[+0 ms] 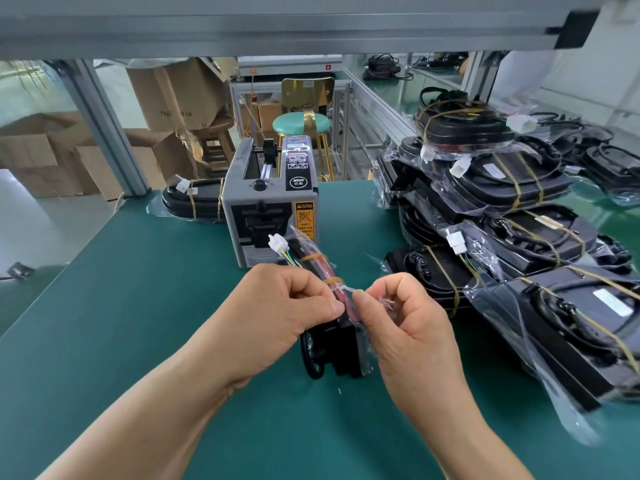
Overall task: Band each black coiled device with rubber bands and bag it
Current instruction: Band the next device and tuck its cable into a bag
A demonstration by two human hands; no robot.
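While the green table (138,306) in front of me carries the day's work, the pile of finished pieces (519,237) on my right shows how much of it is done: black devices, each crossed by yellowish bands and wrapped in clear plastic, stacked several deep. One more bagged piece (194,202) lies behind the grey tape machine (266,209) at the far left. Whether any unwrapped ones wait farther off, I cannot tell.

The black device (341,344) I am working on stands on edge on the table between my hands, leaning away from me toward the tape machine. A clear bag (367,355) already covers it, so I judge this one nearly finished, with only the bag's mouth left to close.

My left hand (277,313) pinches the bag film at the device's upper edge between thumb and forefinger. My right hand (408,327) pinches a bunched bit of the same film, just beside the left. Two rubber bands (334,280) ring the device just beyond my fingertips, and its white plug (278,243) pokes out at the far end.
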